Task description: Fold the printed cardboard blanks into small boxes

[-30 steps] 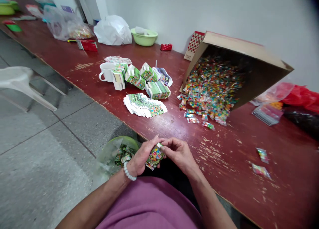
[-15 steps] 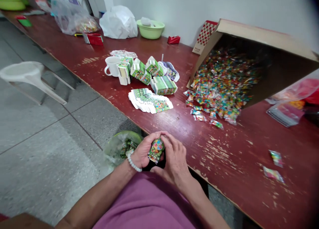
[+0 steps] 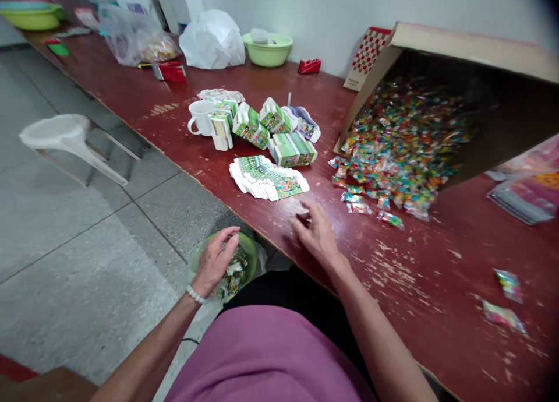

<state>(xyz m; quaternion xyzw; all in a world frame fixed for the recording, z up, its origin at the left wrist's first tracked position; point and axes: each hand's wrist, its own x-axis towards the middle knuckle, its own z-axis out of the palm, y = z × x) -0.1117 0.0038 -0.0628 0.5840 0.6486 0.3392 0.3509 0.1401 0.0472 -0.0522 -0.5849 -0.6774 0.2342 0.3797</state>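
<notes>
My left hand (image 3: 217,261), with a pale bead bracelet on its wrist, hovers above a green basin (image 3: 250,256) beside the table. Its fingers are apart and hold nothing. Small green printed boxes (image 3: 234,277) lie in the basin's clear plastic liner. My right hand (image 3: 317,231) is over the table edge with fingers spread and slightly curled, nothing in them. Just beyond its fingertips lies a fanned stack of flat, unfolded green-and-white boxes (image 3: 271,177). Behind that fan sit several banded bundles of the same flat boxes (image 3: 293,150).
A tilted cardboard box (image 3: 471,55) spills wrapped candies (image 3: 393,145) onto the red table (image 3: 349,344) at right. Two loose candies (image 3: 504,317) lie nearer. A white mug (image 3: 201,117) stands by the bundles. A white stool (image 3: 56,131) is on the floor at left.
The small green box that both hands held is out of them. My left hand has moved left over the basin, and my right hand has reached forward towards the fanned stack.
</notes>
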